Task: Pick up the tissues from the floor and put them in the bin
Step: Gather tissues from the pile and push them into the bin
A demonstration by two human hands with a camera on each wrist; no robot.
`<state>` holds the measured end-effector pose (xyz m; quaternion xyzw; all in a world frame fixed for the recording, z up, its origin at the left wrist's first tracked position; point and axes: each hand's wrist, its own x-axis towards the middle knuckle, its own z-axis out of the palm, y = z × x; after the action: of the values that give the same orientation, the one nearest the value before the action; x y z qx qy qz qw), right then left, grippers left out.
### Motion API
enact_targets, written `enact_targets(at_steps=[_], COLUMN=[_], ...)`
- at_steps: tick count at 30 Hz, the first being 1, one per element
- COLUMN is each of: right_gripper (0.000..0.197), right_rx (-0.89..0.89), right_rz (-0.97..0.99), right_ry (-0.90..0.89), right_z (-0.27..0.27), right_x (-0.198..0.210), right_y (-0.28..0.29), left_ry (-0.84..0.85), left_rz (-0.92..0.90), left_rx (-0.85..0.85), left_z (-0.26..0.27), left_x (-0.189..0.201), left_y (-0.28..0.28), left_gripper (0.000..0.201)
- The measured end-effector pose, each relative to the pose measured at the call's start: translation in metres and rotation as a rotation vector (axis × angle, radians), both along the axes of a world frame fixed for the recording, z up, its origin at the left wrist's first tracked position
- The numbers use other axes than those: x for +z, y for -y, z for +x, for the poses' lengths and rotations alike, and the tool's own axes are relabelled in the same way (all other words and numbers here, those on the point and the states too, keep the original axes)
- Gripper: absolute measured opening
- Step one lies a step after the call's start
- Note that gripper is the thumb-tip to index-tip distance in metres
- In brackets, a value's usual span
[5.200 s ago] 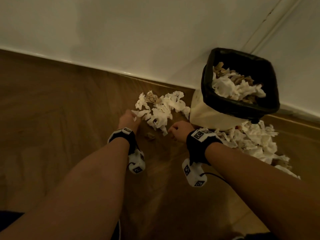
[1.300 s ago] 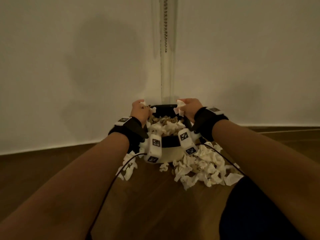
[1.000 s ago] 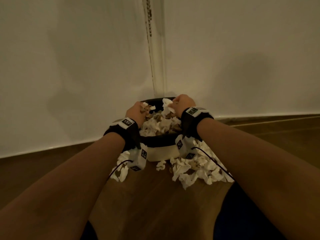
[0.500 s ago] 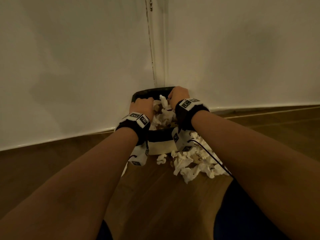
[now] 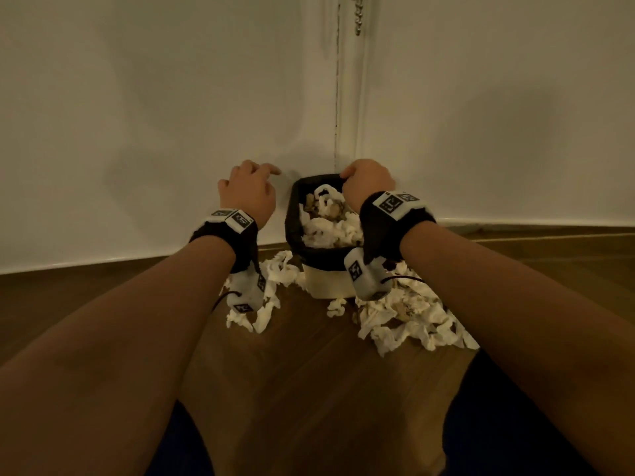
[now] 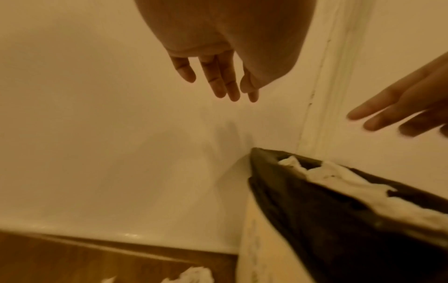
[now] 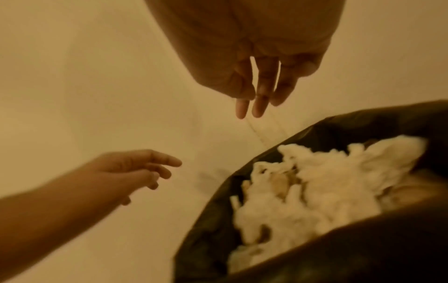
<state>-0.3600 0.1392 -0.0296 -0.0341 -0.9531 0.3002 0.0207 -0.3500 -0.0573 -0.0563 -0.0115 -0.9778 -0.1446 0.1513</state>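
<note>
1. Tissues (image 5: 409, 317): two heaps lie on the floor (image 5: 309, 389), a large one right of the bin (image 5: 330, 283), a smaller one (image 5: 261, 300) left of it; both touch or sit just beside its base.
2. Bin: stands in the wall corner, black liner over the rim, already packed with tissues (image 5: 330, 221) nearly to the top.
3. Your left hand (image 5: 249, 194) hovers left of the bin near the wall, fingers loose and spread, holding nothing.
4. Your right hand (image 5: 369, 182) is above the bin's far rim, fingers extended, also empty per the wrist view.
5. Progress, judged: partly done; most of the floor tissues remain, and bin room looks scarce.
6. Unclear: your right wrist camera hides part of the right heap; anything behind the bin is hidden; the wrist views are blurred.
</note>
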Motion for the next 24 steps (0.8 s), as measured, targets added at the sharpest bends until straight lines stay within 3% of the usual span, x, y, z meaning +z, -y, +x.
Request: enact_targets(at_steps=[4,7,12,16,18,21,24], right_gripper=[0.024,0.022,0.022,0.021,0.022,0.030,0.031], right_rx=[0.034,0.105,0.292,0.382,0.397,0.432,0.462], right_rz=[-0.273,-0.330,-0.277,-0.171,-0.078,0.091,0.217], right_ry=[-0.083,-0.098,0.033,0.204,0.317,0.423,0.507], right_z=[0.030,0.052,0.088,0.103,0.105,0.107,0.109], right_x=[0.011,0.008,-0.017,-0.045,-0.060,-0.085,-0.108], right_y=[0.034,0.057,0.087,0.094,0.091,0.087,0.084], left_ry=[0.053,0.175,0.379,0.641,0.729,0.745,0.726], left_rz=[0.005,0.024,0.152,0.025,0.038,0.135,0.105], left_rx=[0.127,0.196,0.180,0.120,0.191,0.325,0.306], left_z=[0.028,0.044,0.066,0.093,0.104,0.113,0.111], left_x=[-0.014,-0.031,-0.079,-0.140,-0.164,-0.185,-0.198], left_y=[0.041,0.063,0.070,0.072,0.072,0.067,0.059], left_gripper=[0.034,0.030,0.026,0.033,0.041,0.063,0.078])
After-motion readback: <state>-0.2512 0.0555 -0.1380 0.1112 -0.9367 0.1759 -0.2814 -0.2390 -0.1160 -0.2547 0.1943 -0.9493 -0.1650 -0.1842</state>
